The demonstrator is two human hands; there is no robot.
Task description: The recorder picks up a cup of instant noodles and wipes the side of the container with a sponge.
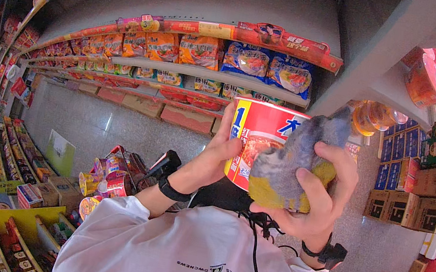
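In front of my chest my left hand (pixel 215 153) grips a red instant noodle cup (pixel 259 134) by its side, thumb on the yellow stripe. The cup bears large printed writing and a picture of noodles. My right hand (pixel 321 193) holds a crumpled grey and yellow cloth (pixel 296 163) against the cup's right side. That cloth hides part of the cup's front and its right edge. Dark straps with small devices sit on both wrists.
Ahead are shelves with orange noodle packets (pixel 200 52) and blue noodle packets (pixel 246 60). A shopping basket or cart (pixel 121 162) with several noodle cups stands at left. Stacked cartons (pixel 398 207) are at right, and a grey shelf upright (pixel 379 51) rises nearby.
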